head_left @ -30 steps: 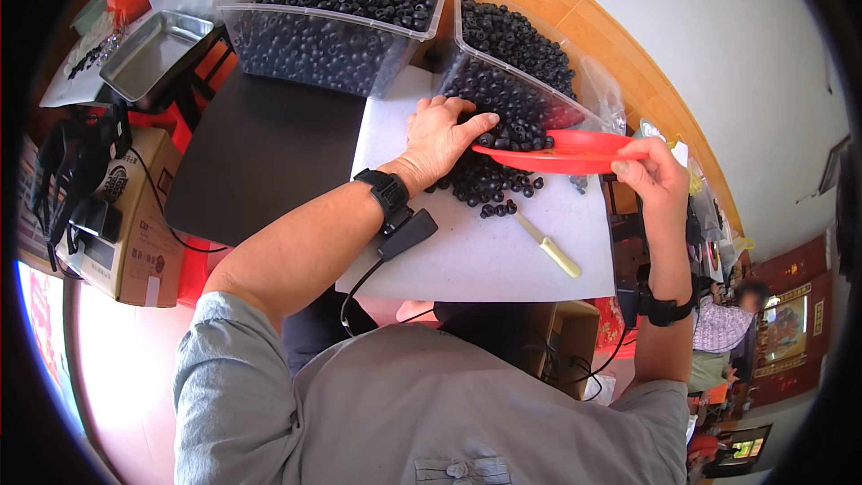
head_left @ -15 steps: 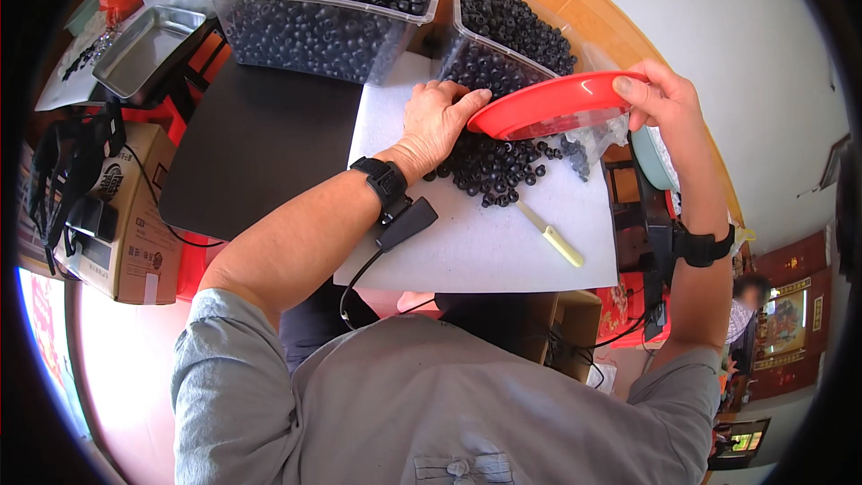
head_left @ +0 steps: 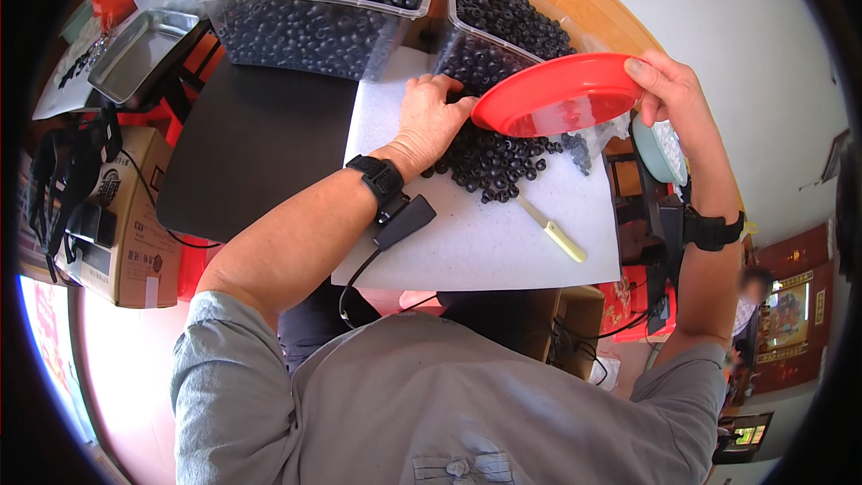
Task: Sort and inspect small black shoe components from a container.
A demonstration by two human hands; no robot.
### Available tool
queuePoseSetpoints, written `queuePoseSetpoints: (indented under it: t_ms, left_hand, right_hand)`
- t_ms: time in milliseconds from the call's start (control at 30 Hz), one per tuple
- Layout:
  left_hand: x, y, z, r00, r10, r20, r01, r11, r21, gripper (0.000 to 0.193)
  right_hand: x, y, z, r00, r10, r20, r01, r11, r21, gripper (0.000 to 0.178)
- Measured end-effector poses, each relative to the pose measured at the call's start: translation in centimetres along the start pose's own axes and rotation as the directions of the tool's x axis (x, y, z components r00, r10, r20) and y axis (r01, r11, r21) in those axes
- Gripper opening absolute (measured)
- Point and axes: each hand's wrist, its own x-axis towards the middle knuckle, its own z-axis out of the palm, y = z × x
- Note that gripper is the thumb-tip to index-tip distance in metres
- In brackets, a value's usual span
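Note:
At the far right of the white board (head_left: 431, 251), my right hand (head_left: 669, 85) grips the rim of a shallow red plastic plate (head_left: 557, 94), thumb on top. The plate is tilted, its low left edge over a loose pile of small round black pieces (head_left: 498, 162), some with holes. My left hand (head_left: 431, 121) is beside that low edge, its thumb apart from the bent fingers; the fingertips are partly hidden near the pile. A small knife with a pale yellow handle (head_left: 566, 242) lies just in front of the pile, its blade toward the pieces.
Two clear bins, left (head_left: 305, 31) and right (head_left: 485, 45), hold many black pieces behind the board. A black tabletop (head_left: 251, 153) is to the left, with a metal tray (head_left: 144, 54) and cardboard box (head_left: 144, 216) beyond. A pale green basin (head_left: 654, 153) stands right.
The plate's right side has risen and its face shows more, as my right hand moved up and right. My left hand has shifted slightly; the knife and pile look the same.

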Motion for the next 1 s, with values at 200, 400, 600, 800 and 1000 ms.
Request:
queuePoseSetpoints:
  t_ms: [200,400,600,800,1000]
  left_hand:
    - [-0.1,0.2,-0.2,1.0,-0.01,-0.009,0.01,1.0,-0.009,0.04]
    - [0.0,0.1,-0.1,0.999,0.025,-0.029,-0.024,0.999,0.037,0.042]
    - [0.1,-0.2,0.1,0.998,0.047,-0.035,-0.044,0.996,0.081,0.044]
    - [0.3,-1.9,0.6,0.993,0.112,-0.029,-0.107,0.983,0.153,0.045]
    - [0.0,-0.1,0.2,0.998,0.015,-0.066,-0.005,0.988,0.154,0.044]
  right_hand:
    - [-0.3,0.7,-0.4,1.0,0.005,-0.013,-0.005,1.0,-0.009,0.042]
    - [-0.6,1.4,-0.8,0.999,0.044,-0.03,-0.045,0.999,-0.008,0.044]
    - [-0.9,2.3,-1.4,0.997,0.076,-0.026,-0.075,0.997,0.023,0.043]
    - [-1.3,2.2,-1.3,0.992,0.122,-0.029,-0.121,0.992,0.044,0.046]
    - [-1.9,2.7,-2.0,0.987,0.159,-0.019,-0.157,0.983,0.093,0.05]
